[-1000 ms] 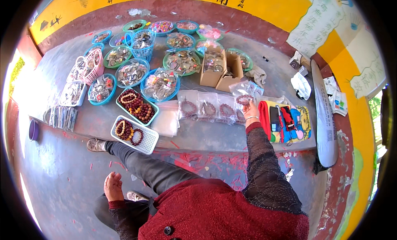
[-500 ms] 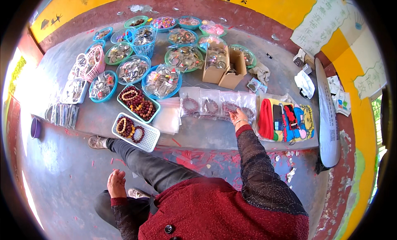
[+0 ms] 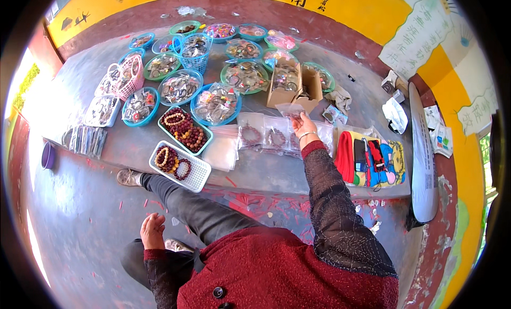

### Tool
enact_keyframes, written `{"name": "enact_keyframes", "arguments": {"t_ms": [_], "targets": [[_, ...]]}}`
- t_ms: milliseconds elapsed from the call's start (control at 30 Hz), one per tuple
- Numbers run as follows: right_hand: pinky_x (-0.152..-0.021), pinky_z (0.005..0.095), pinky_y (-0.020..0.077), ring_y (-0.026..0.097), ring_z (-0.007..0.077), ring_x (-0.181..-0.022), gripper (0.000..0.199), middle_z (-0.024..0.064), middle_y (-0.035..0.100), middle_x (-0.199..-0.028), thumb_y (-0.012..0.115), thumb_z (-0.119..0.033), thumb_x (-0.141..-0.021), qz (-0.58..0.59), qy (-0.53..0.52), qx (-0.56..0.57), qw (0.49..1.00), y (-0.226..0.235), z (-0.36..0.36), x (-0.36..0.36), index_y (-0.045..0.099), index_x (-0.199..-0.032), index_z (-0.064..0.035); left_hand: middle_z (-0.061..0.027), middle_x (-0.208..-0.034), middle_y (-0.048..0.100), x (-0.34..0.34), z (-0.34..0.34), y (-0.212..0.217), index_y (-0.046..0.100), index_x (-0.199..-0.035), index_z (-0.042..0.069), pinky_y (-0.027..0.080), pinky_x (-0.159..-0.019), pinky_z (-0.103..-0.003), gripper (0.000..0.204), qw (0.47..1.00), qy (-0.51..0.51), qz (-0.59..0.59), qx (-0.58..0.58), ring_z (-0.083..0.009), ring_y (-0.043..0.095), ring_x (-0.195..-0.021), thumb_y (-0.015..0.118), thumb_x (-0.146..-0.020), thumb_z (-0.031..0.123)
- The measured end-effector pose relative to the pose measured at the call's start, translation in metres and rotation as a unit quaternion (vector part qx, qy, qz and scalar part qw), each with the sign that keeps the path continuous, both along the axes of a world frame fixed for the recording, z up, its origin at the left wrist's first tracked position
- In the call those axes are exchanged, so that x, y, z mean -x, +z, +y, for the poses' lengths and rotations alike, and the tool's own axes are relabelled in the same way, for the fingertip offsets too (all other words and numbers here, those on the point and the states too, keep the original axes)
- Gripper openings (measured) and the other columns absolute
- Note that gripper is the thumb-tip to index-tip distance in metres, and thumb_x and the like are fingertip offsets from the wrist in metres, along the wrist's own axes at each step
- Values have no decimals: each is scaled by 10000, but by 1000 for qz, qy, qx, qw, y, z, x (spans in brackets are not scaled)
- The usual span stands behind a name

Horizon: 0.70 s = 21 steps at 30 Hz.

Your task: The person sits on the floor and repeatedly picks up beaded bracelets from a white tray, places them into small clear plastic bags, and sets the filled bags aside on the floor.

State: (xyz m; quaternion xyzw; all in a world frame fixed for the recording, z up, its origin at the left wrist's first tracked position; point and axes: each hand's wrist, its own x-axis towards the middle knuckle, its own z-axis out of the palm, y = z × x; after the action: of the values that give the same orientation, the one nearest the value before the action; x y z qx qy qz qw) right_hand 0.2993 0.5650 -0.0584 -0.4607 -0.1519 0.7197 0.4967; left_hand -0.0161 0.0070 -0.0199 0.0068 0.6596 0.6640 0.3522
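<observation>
My right hand (image 3: 304, 127) is stretched out over the ledge, its fingers pinching a small clear plastic bag (image 3: 288, 110) with a reddish bracelet in it, raised off the row. Below it lie several flat clear bags with bead bracelets (image 3: 250, 133), side by side. To their left is a stack of empty-looking clear bags (image 3: 221, 152). My left hand (image 3: 153, 230) hangs low by my left knee, fingers curled in, with nothing seen in it. Near my leg stand a white basket (image 3: 196, 177) and a pale green-rimmed tray (image 3: 207, 132), both holding bead bracelets.
Several blue and green basins (image 3: 217, 120) of packed trinkets fill the back left, with a pink basket (image 3: 133, 85) among them. Two cardboard boxes (image 3: 278, 98) stand behind the bag row. To the right are a colourful folded cloth (image 3: 346, 154) and a long silver-wrapped object (image 3: 423, 165).
My right hand has risen from the bag row and moved slightly away from me, lifting one bag. The left hand's fingers have curled in more. The view has shifted a little.
</observation>
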Motion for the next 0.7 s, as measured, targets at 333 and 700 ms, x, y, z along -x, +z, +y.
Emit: {"name": "enact_keyframes", "arguments": {"t_ms": [333, 700], "targets": [[-517, 308, 512, 636, 264, -668, 169, 129, 620, -811, 534, -195, -897, -64, 41, 117, 990, -85, -64, 19, 497, -929, -33, -64, -933, 637, 2, 1, -2, 555, -1061, 58, 442, -657, -249, 250, 1000, -16, -20, -7, -161, 617, -864, 527, -884, 233], [-485, 298, 500, 659, 276, -700, 245, 158, 634, -850, 521, -237, -893, -176, 130, 75, 973, -74, -85, 7, 472, -975, -12, -65, -838, 657, -8, 13, 16, 599, -978, 54, 448, -617, -239, 188, 1000, 8, -28, -3, -140, 618, -750, 537, -889, 208]]}}
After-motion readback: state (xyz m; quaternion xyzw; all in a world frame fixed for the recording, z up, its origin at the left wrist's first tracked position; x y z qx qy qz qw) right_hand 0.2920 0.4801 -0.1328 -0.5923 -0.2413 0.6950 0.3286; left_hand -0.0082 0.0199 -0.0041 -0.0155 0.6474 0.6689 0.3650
